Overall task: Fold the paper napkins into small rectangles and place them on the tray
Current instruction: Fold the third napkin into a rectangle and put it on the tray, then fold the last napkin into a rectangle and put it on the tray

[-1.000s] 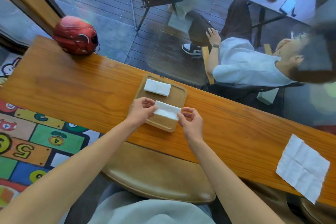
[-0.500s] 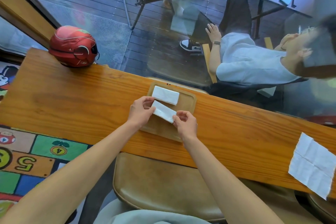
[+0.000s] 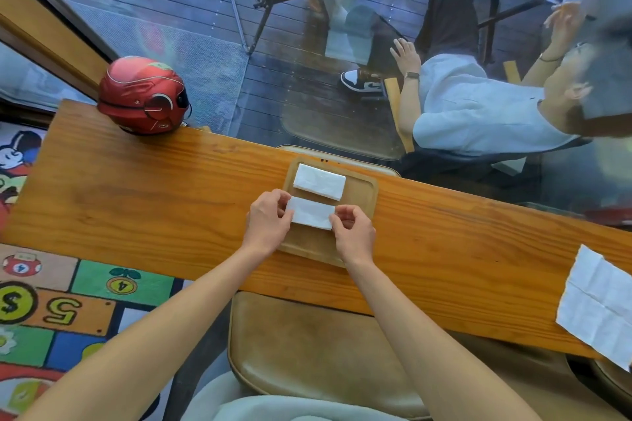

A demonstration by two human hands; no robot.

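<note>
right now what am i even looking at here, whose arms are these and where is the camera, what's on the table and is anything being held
There is no machine here. The camera sits on a person's head and looks forward and down, so the two bare arms coming up from the bottom edge are that person's own.

The left hand and the right hand each pinch one end of a folded napkin, holding it over the wooden tray. I cannot tell whether it already touches the tray. A second folded napkin already lies on the tray, farther from the person.

The tray rests on a long wooden table. At its far left corner sits a red helmet. At the right end lies an unfolded napkin, creased but still flat. Beyond the table, other people sit on chairs.
</note>
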